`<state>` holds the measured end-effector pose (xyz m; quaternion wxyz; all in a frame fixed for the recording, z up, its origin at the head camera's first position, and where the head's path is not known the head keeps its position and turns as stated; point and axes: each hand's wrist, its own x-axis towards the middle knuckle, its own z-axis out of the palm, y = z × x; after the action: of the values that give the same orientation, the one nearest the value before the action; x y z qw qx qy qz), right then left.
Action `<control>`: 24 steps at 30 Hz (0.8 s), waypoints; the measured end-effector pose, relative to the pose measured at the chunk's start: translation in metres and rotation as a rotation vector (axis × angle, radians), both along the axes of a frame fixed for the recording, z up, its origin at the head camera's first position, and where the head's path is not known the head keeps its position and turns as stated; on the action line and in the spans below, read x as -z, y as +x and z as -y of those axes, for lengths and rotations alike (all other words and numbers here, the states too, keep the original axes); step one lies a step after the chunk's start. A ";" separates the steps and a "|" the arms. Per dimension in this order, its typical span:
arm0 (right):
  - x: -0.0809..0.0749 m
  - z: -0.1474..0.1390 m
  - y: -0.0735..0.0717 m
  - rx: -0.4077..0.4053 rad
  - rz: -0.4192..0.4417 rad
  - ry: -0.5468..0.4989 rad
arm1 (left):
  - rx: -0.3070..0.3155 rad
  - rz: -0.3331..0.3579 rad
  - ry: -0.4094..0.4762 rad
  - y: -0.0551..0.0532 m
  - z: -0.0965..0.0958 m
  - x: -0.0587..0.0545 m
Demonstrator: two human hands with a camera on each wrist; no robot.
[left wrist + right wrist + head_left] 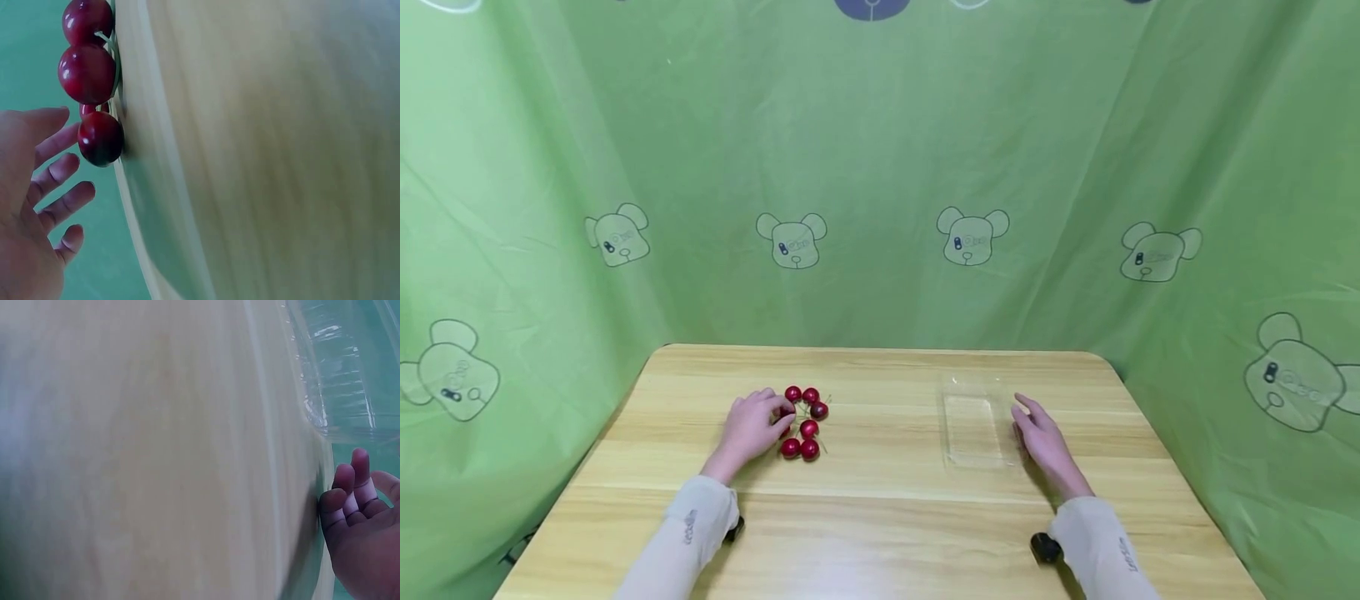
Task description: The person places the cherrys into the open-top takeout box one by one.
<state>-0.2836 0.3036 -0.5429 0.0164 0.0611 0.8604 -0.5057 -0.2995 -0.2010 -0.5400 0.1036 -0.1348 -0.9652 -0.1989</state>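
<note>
A pale green fabric curtain (880,125) printed with outlined bear heads (973,250) closes off the nine, twelve and three o'clock sides. Inside it stands a tabletop (880,492) of light wood grain with rounded far corners and a soft glare towards six o'clock. From its middle, a clear, shallow rectangular plastic tray (972,421) lies at two o'clock.

The right hand (1045,439) is just beside the tray, at its three o'clock edge, fingers relaxed and holding nothing; whether a fingertip touches the rim, I cannot tell. Because the tray looks light, a gentle steadying touch there should serve better than a firm push, which could slide it.

The left hand (752,427) reaches in from nine o'clock over the cluster of glossy dark-red round cherries (808,429), which sits at ten o'clock on the tabletop. Its fingers are spread and slightly bent, with no grip showing; contact is unclear. Smooth and round, the cherries may roll if nudged, so thumb and forefinger would do best coming down on opposite sides of one fruit and pinching lightly. Watch the thin green stems (116,59): they may snag neighbouring cherries.
</note>
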 end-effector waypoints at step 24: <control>0.002 0.007 -0.005 -0.019 -0.019 0.048 | 0.029 0.028 -0.024 -0.009 -0.020 0.002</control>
<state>-0.2887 0.2962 -0.5451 0.0118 0.0485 0.8731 -0.4850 -0.3081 -0.1811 -0.5423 0.0858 -0.1470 -0.9668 -0.1907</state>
